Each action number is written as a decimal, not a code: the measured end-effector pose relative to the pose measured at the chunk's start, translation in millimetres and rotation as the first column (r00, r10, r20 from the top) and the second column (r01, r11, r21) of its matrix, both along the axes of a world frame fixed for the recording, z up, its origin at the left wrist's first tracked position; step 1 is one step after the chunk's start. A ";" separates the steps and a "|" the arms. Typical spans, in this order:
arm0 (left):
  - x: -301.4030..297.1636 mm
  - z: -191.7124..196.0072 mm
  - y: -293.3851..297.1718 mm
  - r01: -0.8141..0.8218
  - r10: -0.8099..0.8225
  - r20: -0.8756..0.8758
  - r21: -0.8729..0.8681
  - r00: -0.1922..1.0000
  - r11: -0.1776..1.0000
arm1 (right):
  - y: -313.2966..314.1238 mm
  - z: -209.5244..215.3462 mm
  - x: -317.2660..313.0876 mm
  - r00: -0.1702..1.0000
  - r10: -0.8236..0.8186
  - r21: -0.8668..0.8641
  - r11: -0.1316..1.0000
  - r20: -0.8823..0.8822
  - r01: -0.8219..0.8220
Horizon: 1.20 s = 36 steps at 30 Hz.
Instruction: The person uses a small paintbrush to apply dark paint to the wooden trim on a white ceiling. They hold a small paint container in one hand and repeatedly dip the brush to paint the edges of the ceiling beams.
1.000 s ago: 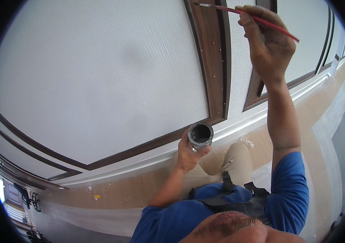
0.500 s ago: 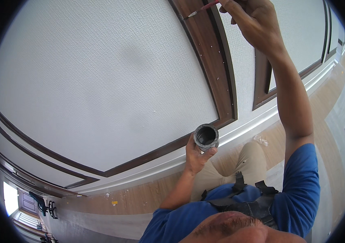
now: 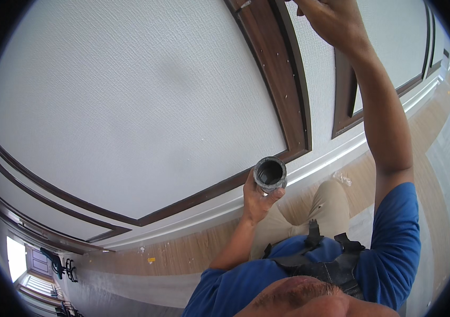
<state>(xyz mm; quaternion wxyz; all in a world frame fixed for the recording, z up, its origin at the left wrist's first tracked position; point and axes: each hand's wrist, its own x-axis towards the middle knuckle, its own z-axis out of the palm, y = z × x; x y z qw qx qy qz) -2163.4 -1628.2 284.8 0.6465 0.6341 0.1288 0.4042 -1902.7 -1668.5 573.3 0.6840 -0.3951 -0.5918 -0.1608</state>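
Note:
My left hand [image 3: 258,204] is wrapped round a small dark-stained cup [image 3: 270,186] and holds it upright, mouth up, in front of the lower trim. Dark residue coats its rim and inside. Stretched up to the top edge, my right hand [image 3: 335,24] has its fingers closed on a thin paintbrush. Only the brush's tip [image 3: 244,5] shows, at the inner edge of the brown wooden trim [image 3: 270,61]; its handle is out of frame. Several small white spots dot the trim below the brush.
A white textured wall panel [image 3: 130,111] fills the left side, framed by dark moulding. Another brown frame [image 3: 343,105] stands on the right. White baseboard [image 3: 309,168] runs along the wood-look floor [image 3: 193,253]. Crumpled clear plastic [image 3: 342,178] lies near my knee, a yellow scrap [image 3: 151,259] farther left.
My right hand and the brush have gone a little higher, so most of the brush has left the picture. The cup stays in my left hand, nearly unmoved.

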 end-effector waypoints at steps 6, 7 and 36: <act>-1.5 -3.6 -1.1 -0.009 0.009 0.009 -0.022 1.000 1.000 | -3.4 -0.5 0.2 1.000 0.001 -0.006 1.000 0.017 -0.001; -1.5 -3.9 -1.2 -0.011 0.012 0.010 -0.023 1.000 1.000 | -2.3 -1.2 1.0 0.999 -0.018 -0.028 0.999 0.037 0.019; 0.3 -5.6 -0.3 -0.013 0.014 -0.026 0.011 1.000 1.000 | 6.2 5.3 -2.9 0.973 -0.134 0.152 0.983 0.188 0.106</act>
